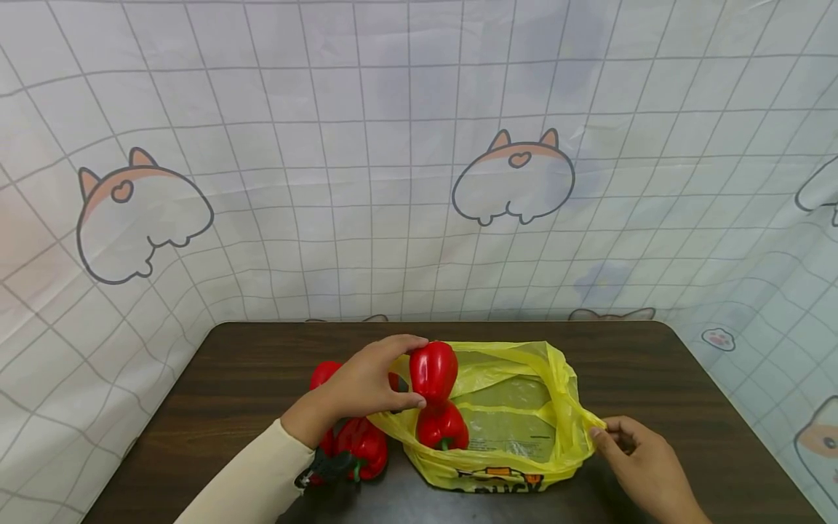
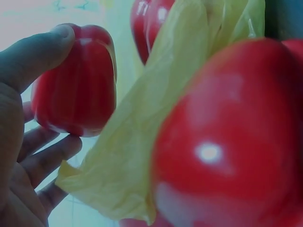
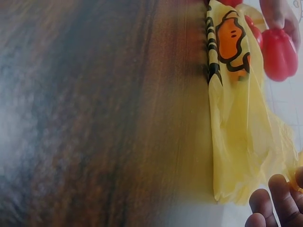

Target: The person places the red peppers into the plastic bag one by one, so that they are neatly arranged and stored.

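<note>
My left hand (image 1: 368,382) holds a red bell pepper (image 1: 433,371) between thumb and fingers, above the left part of a yellow plastic bag (image 1: 563,407). In the left wrist view the thumb lies on one end of this pepper (image 2: 78,80) and fingertips touch its other end. A second red pepper (image 1: 442,428) with a green stem sits inside the bag, just below. My right hand (image 1: 644,462) pinches the bag's right edge between thumb and fingers. The bag's mouth gapes upward, and its front wall (image 3: 236,104) carries an orange and black print.
Left of the bag, partly behind my left forearm, lie several more red peppers (image 1: 366,444). Everything stands on a dark wood-grain table (image 1: 216,407). A white grid-patterned cloth (image 1: 366,218) with cartoon animals hangs behind and at the sides.
</note>
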`<action>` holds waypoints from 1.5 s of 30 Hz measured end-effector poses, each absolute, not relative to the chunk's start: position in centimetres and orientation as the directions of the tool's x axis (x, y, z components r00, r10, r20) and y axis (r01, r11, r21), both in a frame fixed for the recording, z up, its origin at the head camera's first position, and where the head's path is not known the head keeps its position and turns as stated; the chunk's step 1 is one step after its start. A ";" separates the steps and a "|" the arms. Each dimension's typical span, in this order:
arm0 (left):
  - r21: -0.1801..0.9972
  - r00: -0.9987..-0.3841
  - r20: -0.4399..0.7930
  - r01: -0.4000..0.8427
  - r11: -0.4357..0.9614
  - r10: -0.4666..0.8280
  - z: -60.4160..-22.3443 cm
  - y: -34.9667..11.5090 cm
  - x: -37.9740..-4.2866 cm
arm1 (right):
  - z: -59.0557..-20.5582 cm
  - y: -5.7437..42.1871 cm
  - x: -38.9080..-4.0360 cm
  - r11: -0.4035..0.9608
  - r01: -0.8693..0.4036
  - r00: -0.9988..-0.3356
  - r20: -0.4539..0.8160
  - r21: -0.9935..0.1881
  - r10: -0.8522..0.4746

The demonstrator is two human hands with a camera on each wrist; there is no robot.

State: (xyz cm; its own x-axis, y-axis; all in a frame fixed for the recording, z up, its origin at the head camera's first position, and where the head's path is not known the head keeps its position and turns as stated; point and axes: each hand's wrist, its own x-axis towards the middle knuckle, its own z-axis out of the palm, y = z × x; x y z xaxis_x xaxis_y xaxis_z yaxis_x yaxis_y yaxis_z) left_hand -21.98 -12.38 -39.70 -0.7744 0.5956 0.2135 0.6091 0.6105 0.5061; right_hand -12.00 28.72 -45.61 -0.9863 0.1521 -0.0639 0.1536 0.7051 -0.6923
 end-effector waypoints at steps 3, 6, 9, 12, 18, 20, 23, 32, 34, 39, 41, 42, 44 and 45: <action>0.498 -0.776 0.210 0.608 0.618 0.595 -40.1 -12.2 -22.3 | -45.6 28.7 -12.0 0.708 0.154 -0.986 -0.064 -0.689 0.153; 0.495 -0.778 0.208 0.607 0.622 0.593 -40.4 -12.0 -22.6 | -45.7 28.8 -12.1 0.710 0.155 -0.986 -0.063 -0.687 0.155; 0.483 -0.778 0.210 0.610 0.629 0.592 -40.6 -11.7 -22.9 | -45.7 28.8 -12.2 0.708 0.159 -0.985 -0.067 -0.688 0.156; 0.469 -0.780 0.210 0.609 0.639 0.590 -40.7 -11.5 -23.2 | -45.8 28.8 -12.2 0.702 0.164 -0.985 -0.075 -0.693 0.157; 0.444 -0.785 0.207 0.607 0.659 0.584 -41.0 -11.2 -23.6 | -45.8 28.7 -12.1 0.693 0.165 -0.985 -0.080 -0.702 0.154; 0.438 -0.794 0.198 0.597 0.673 0.575 -41.0 -11.1 -23.7 | -45.7 28.6 -12.1 0.696 0.164 -0.985 -0.078 -0.700 0.154; 0.433 -0.812 0.181 0.573 0.696 0.555 -41.1 -11.1 -23.7 | -45.7 28.6 -12.1 0.700 0.161 -0.985 -0.075 -0.696 0.152; 0.423 -0.840 0.162 0.533 0.733 0.518 -41.1 -10.6 -23.7 | -45.6 28.5 -12.2 0.695 0.161 -0.986 -0.079 -0.701 0.149; 0.424 -0.847 0.146 0.521 0.741 0.512 -41.2 -10.5 -23.8 | -45.6 28.5 -12.2 0.696 0.161 -0.986 -0.079 -0.700 0.149; 0.432 -0.855 0.133 0.506 0.747 0.502 -41.2 -10.3 -23.9 | -45.5 28.5 -12.2 0.696 0.164 -0.985 -0.083 -0.699 0.149; 0.437 -0.858 0.130 0.500 0.747 0.498 -41.2 -10.3 -23.9 | -45.5 28.5 -12.2 0.694 0.164 -0.985 -0.085 -0.701 0.148; 0.439 -0.859 0.128 0.497 0.749 0.496 -41.2 -10.3 -23.9 | -45.5 28.5 -12.3 0.694 0.164 -0.985 -0.085 -0.701 0.147; 0.443 -0.862 0.124 0.491 0.750 0.492 -41.2 -10.3 -23.9 | -45.6 28.5 -12.3 0.693 0.164 -0.985 -0.085 -0.702 0.147; 0.444 -0.863 0.121 0.488 0.751 0.490 -41.3 -10.3 -23.9 | -45.6 28.5 -12.3 0.693 0.163 -0.986 -0.083 -0.702 0.147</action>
